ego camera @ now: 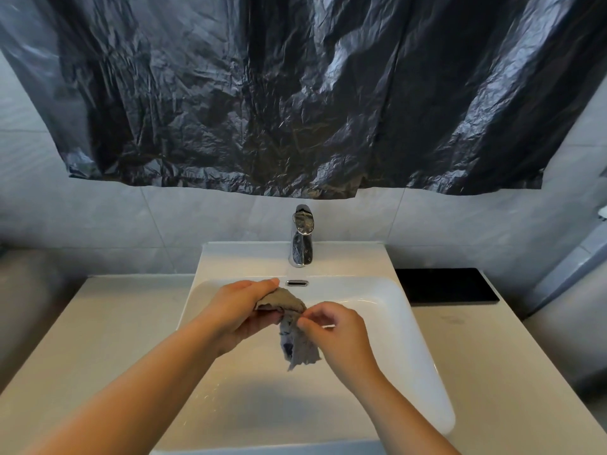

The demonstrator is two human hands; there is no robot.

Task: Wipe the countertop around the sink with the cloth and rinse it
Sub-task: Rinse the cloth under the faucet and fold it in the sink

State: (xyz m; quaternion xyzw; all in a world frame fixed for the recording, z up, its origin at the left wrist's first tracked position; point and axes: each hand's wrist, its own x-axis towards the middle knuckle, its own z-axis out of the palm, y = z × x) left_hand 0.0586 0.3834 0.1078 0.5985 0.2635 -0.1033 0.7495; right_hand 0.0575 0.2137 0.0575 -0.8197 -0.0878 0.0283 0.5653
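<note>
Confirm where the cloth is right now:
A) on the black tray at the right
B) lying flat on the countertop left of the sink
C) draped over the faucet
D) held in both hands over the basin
D: the left hand grips the cloth and the right hand pinches it, its loose end hanging above the sink basin.

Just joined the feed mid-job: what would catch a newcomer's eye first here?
The crinkled black plastic sheet hanging across the wall above the faucet dominates the top. Below it, over the white sink, the left hand and right hand hold a grey cloth.
</note>
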